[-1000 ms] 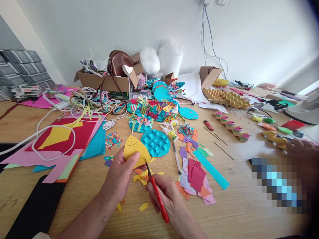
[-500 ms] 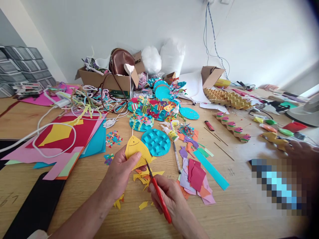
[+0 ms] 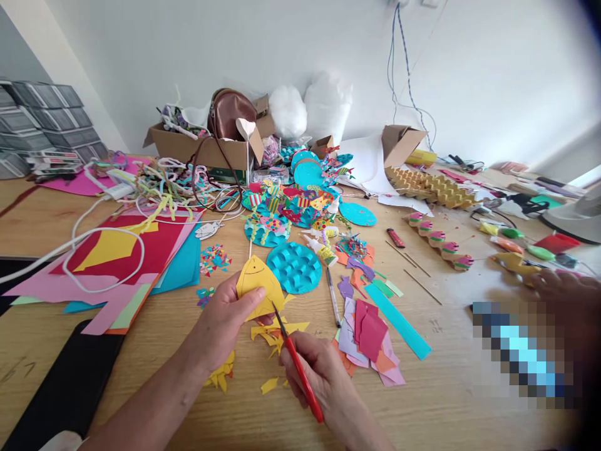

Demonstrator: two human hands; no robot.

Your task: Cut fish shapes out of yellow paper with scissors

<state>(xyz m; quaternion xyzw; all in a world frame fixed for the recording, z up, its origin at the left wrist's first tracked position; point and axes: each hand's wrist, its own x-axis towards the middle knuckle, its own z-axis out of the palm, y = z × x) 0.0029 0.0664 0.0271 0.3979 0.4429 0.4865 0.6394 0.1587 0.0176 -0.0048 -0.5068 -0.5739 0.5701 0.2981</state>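
Pinching the yellow paper fish point(image 3: 257, 285) between thumb and fingers, the left hand point(image 3: 220, 327) is holding it above the wooden table point(image 3: 413, 407), on the near side of the turquoise disc point(image 3: 294, 269). The right hand point(image 3: 323, 371) is gripping the red-handled scissors point(image 3: 298, 372), their tips meeting the fish near its lower right edge. Yellow scraps point(image 3: 295, 327) are lying below; a pen point(image 3: 333, 297) is lying to the right.

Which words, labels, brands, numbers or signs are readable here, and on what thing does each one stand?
"67", probably, handwritten: table, left side.
Faint marks right of the pen: unreadable.
Bottle label: too small.
Lighter: any print too small.
Yellow fish: drawn lines, no words seen.
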